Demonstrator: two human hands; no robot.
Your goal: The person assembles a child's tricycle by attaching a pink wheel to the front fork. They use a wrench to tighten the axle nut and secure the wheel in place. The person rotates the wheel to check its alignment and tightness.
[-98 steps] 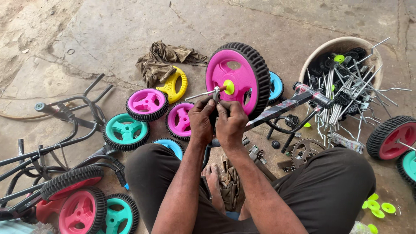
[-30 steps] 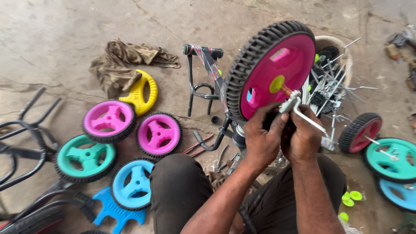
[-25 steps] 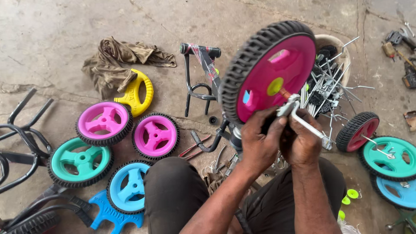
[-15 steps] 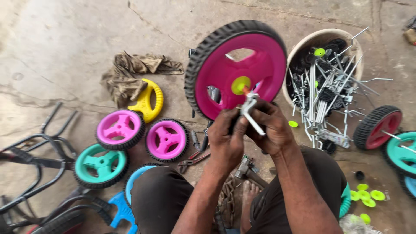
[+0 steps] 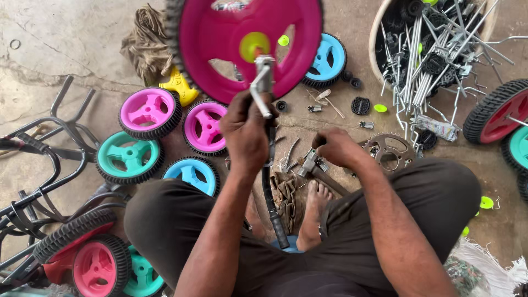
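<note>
Since half a second ago the right hand [image 5: 335, 147] has left the big wheel and come down to the floor, while the big pink wheel [image 5: 247, 38] now stands higher in the view, with its top cut by the upper edge. At the upper right a round pale tub [image 5: 379, 60] holds many thin metal rods, some small black parts and a few lime-green caps; several rods stick out over its rim. The left hand [image 5: 246, 135] is closed around a dark bar [image 5: 269, 190] that runs from between the knees up to the metal bracket [image 5: 262, 82] at the wheel's yellow-green hub [image 5: 253, 47], so this hand carries the wheel in the air above the floor. The right hand is curled around the head of a hammer [image 5: 313, 165] that lies on the floor just beside the bare foot [image 5: 313, 212]; I cannot tell if it lifts it. The big wheel is magenta with a black rubber tyre, and it looks blurred. Under it, on the concrete floor [image 5: 49, 38], lie smaller wheels: two pink ones [image 5: 148, 113], one teal [image 5: 129, 157] and one blue [image 5: 192, 175], close together, and another blue wheel [image 5: 327, 59] near the tub. A chain sprocket [image 5: 389, 149] lies just beside the right hand.
</note>
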